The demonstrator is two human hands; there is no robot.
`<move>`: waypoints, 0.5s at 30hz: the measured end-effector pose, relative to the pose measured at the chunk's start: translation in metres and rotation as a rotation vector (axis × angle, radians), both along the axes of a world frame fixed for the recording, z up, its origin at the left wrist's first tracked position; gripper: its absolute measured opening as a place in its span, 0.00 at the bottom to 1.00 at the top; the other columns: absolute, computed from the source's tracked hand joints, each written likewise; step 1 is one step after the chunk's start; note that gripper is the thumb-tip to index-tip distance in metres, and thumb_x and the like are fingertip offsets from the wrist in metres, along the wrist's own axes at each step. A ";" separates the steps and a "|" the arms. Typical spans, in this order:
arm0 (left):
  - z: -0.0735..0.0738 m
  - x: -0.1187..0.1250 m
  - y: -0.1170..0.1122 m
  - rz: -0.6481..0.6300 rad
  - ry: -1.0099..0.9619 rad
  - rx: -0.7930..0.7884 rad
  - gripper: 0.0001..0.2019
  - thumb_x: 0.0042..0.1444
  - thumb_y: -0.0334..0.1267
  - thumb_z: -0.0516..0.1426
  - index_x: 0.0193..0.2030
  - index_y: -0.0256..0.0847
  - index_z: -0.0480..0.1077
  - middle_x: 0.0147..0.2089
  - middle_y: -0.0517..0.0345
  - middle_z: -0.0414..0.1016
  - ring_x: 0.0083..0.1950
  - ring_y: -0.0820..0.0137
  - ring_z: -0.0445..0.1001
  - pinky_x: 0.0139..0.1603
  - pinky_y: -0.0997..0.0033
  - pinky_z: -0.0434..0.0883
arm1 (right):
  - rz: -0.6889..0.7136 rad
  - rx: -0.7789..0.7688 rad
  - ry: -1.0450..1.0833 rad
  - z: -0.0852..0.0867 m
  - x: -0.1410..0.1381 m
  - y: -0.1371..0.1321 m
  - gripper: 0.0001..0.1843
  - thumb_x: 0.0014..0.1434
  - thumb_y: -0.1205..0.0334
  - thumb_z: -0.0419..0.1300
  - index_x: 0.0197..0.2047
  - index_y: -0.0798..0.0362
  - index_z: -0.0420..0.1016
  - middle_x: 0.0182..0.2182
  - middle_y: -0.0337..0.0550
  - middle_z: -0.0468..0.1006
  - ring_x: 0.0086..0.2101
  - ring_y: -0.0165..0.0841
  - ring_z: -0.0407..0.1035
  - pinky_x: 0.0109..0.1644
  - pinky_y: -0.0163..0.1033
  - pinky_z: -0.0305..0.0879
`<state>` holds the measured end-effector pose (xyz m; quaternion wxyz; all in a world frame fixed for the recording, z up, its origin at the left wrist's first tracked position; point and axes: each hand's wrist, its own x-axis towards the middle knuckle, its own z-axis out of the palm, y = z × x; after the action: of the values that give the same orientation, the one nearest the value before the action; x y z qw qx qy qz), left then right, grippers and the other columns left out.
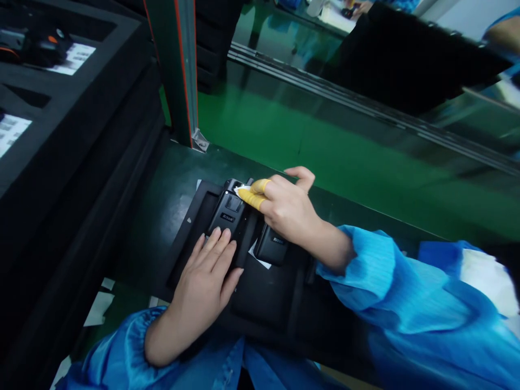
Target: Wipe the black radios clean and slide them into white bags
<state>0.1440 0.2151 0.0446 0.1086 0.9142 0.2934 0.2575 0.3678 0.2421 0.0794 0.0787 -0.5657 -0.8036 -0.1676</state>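
A black foam tray (190, 216) lies on the dark green bench and holds two black handheld devices marked "Riton". My left hand (207, 276) lies flat, fingers together, on the lower end of the left device (227, 214). My right hand (284, 208), with yellow finger cots on two fingers, pinches a small white piece (242, 188) at the top of that device. The second device (272, 246) lies under my right palm, partly hidden. Both arms wear blue sleeves.
A stack of black foam trays (73, 135) with devices and white labels stands at the left. A metal post (174, 70) rises behind the tray. A green conveyor (325, 146) runs across the back. White paper scraps (99, 309) lie at lower left.
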 end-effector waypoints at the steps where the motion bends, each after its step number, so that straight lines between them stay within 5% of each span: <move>1: 0.000 0.000 0.000 0.000 -0.002 -0.005 0.15 0.66 0.37 0.50 0.55 0.32 0.68 0.59 0.42 0.74 0.62 0.54 0.71 0.57 0.49 0.74 | -0.011 -0.002 -0.012 0.001 0.006 -0.005 0.22 0.67 0.69 0.45 0.37 0.47 0.81 0.35 0.38 0.76 0.36 0.29 0.60 0.52 0.48 0.37; 6: 0.000 0.000 0.000 -0.002 -0.010 -0.025 0.15 0.65 0.36 0.51 0.55 0.32 0.69 0.59 0.41 0.74 0.62 0.54 0.71 0.58 0.48 0.74 | -0.100 0.083 -0.017 0.008 0.010 -0.022 0.21 0.67 0.66 0.45 0.39 0.47 0.80 0.34 0.39 0.77 0.36 0.31 0.61 0.49 0.49 0.38; 12: 0.001 0.001 0.001 -0.006 -0.016 -0.005 0.16 0.65 0.36 0.51 0.54 0.30 0.69 0.57 0.40 0.75 0.61 0.52 0.72 0.57 0.47 0.74 | 0.131 0.077 0.003 0.001 -0.042 -0.015 0.18 0.67 0.67 0.49 0.35 0.50 0.79 0.32 0.37 0.77 0.34 0.29 0.60 0.47 0.45 0.40; 15: 0.001 0.001 0.001 -0.004 -0.015 -0.008 0.16 0.65 0.37 0.51 0.54 0.29 0.69 0.57 0.40 0.75 0.61 0.52 0.72 0.57 0.46 0.74 | 0.159 0.064 -0.006 -0.003 -0.046 -0.019 0.17 0.66 0.68 0.51 0.30 0.53 0.78 0.31 0.39 0.75 0.33 0.29 0.60 0.45 0.44 0.41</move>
<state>0.1448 0.2158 0.0460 0.1152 0.9124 0.2919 0.2629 0.3217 0.2226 0.0767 0.1073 -0.4966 -0.8406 -0.1880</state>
